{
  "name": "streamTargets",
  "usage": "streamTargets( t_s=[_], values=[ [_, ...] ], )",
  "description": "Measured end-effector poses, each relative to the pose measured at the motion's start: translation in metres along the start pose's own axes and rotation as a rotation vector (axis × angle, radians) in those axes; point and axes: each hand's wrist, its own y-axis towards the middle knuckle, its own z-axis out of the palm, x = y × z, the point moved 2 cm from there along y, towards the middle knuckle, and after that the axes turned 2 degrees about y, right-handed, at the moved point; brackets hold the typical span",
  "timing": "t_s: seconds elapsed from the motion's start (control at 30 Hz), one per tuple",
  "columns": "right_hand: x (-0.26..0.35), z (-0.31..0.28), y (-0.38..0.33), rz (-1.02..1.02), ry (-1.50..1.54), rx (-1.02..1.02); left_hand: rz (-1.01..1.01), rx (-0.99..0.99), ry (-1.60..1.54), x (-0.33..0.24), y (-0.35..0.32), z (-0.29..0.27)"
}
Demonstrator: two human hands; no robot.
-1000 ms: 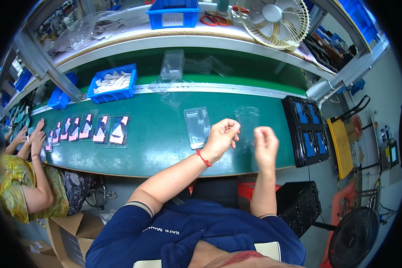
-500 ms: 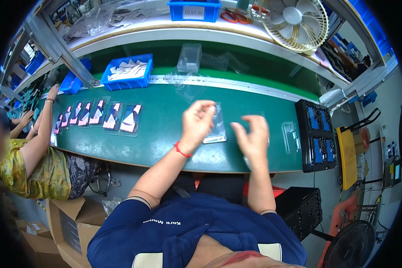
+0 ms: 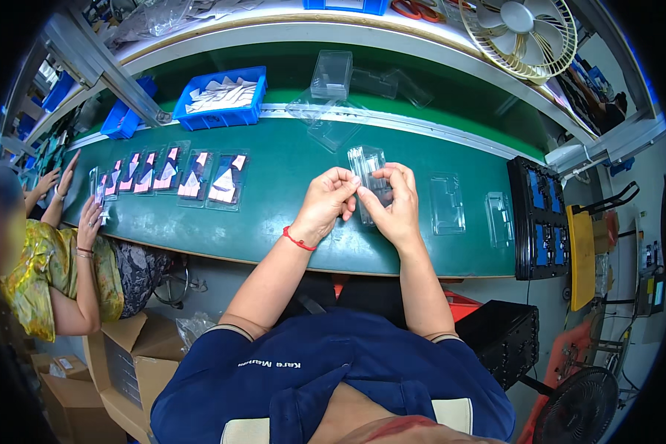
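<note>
Green workbench (image 3: 274,231): hands (image 3: 324,204) close together at clear plastic tray (image 3: 365,158), fingers bent, narrow; cannot tell whether gripping.

A clear, colourless blister tray (image 3: 365,161) shows near the middle of the green counter (image 3: 288,222), its long sides running from back edge toward front edge. Several bright ridges line its far end; the middle is hidden, and whether it is one tray or a nested stack cannot be told. To its right, a single clear tray (image 3: 448,204) with stepped, moulded recesses lies flat, about midway between back and front edges. A narrower-looking clear tray (image 3: 499,220) lies flat nearer the counter's right end, slightly closer to the front edge.
</note>
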Motion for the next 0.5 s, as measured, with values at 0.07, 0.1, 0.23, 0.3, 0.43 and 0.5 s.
streamTargets(
  t_s=[0.07, 0.1, 0.23, 0.3, 0.43, 0.5],
  values=[
    [0.0, 0.0, -0.002, 0.011, 0.035, 0.024, 0.014, 0.002, 0.008, 0.0, -0.001, -0.002],
    [-0.001, 0.001, -0.002, 0.065, 0.095, 0.027, 0.025, 0.02, 0.008, 0.0, 0.0, -0.004],
    [-0.015, 0.0, -0.003, 0.199, 0.312, -0.001, -0.04, -0.02, -0.021, -0.002, -0.001, -0.005],
    [-0.018, -0.005, -0.002, 0.195, 0.306, -0.008, -0.062, -0.057, 0.106, -0.008, -0.004, -0.009],
    [-0.015, -0.01, -0.002, 0.122, 0.268, 0.01, 0.253, -0.276, 0.431, -0.005, -0.005, -0.006],
    [-0.01, -0.009, -0.003, 0.077, 0.237, 0.034, 0.329, -0.155, 0.301, -0.009, -0.007, 0.002]
  ],
)
